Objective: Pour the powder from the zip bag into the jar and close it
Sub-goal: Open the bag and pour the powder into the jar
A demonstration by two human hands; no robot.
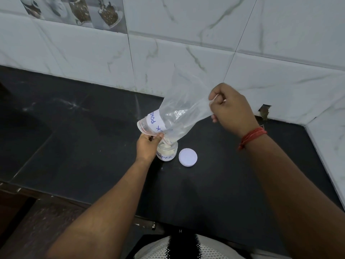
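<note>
Head view: the zip bag is limp, light film; right hand pinches its bottom, left hand pinches its mouth over the jar. Hold both ends; film likely slips.

A black stone worktop, lightly smudged, meets a wall of white marble-veined tiles that turns a corner at the right. One decorative tile at the upper left pictures cups and grains. A chipped hole breaks the tile edge just above the worktop. Brown wooden cabinetry shows below the front edge.
</note>
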